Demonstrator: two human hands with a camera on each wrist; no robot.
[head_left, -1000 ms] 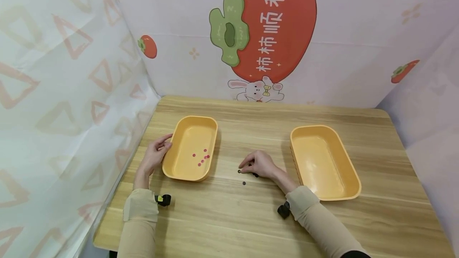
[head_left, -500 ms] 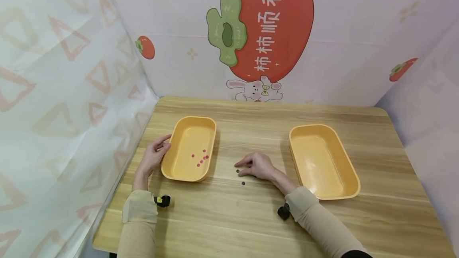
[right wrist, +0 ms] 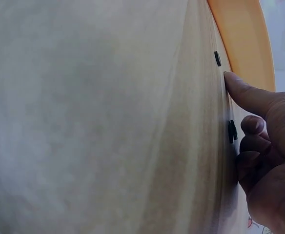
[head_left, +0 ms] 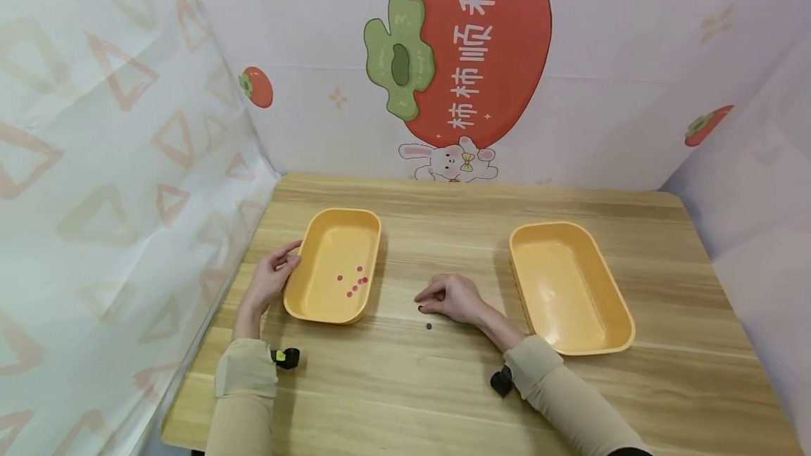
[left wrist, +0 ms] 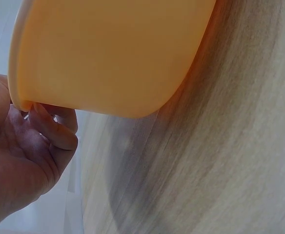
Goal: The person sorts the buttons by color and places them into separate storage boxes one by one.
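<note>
At the left, a yellow plastic bin holds several small pink discs on its floor. My left hand grips its left rim; in the left wrist view, curled fingers sit under the rim's lip. My right hand is low over the middle of the table, its thumb and forefinger pinching a small dark disc. A second dark disc lies on the wood just in front. The right wrist view shows more dark pieces beneath the curled fingers, mostly hidden from the head view.
Another yellow bin stands to the right of my right forearm, with nothing seen inside. The wooden table carries everything. A printed cloth backdrop rises behind it, and a pale sheet hangs along the left.
My right thumb and forefinger spread apart around the dark disc, then drew together on it again. The left hand stays on the bin's rim; the view shifts slightly.
</note>
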